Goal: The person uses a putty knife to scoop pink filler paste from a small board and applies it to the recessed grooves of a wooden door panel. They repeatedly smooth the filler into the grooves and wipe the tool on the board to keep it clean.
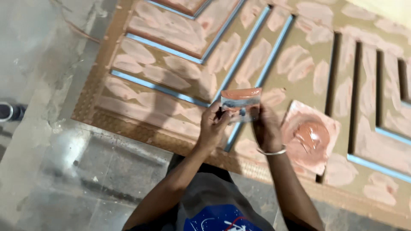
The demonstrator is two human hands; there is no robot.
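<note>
**Clerk:** Nearest item: grey shirt (209, 201) with a blue printed patch, at the bottom edge of the view; both forearms rise from it.

**Checker:** Left hand?

**Clerk:** Left hand (212, 128), fingers curled and pinching the left edge of a thin flat scraper (240, 104). Blade smeared with pinkish-brown putty along its upper edge. Held up in the air over the panel, not touching it.

**Checker:** Right hand?

**Clerk:** Right hand (266, 127), fingers closed on the scraper's right edge; silver bangle (271, 151) at the wrist. Fingertips hidden behind the blade, so I cannot tell whether they are wiping it or only gripping.

**Checker:** Surroundings?

**Clerk:** One large carved board panel (180, 81), lying flat, with blue-lined grooves and many patches of the same putty. One small square board (311, 137) just right of the right hand, lying on the panel, carrying a glossy mound of putty. Concrete floor (47, 128) to the left; dark shoe tip (10, 112) at the far left edge, owner not seen.

**Checker:** Handling note?

**Clerk:** My judgement: keep the blade edge clean and straight between both hands, load it lightly from the mound, and hold it at a low angle so filler presses into the surface without spilling into the blue grooves.
</note>
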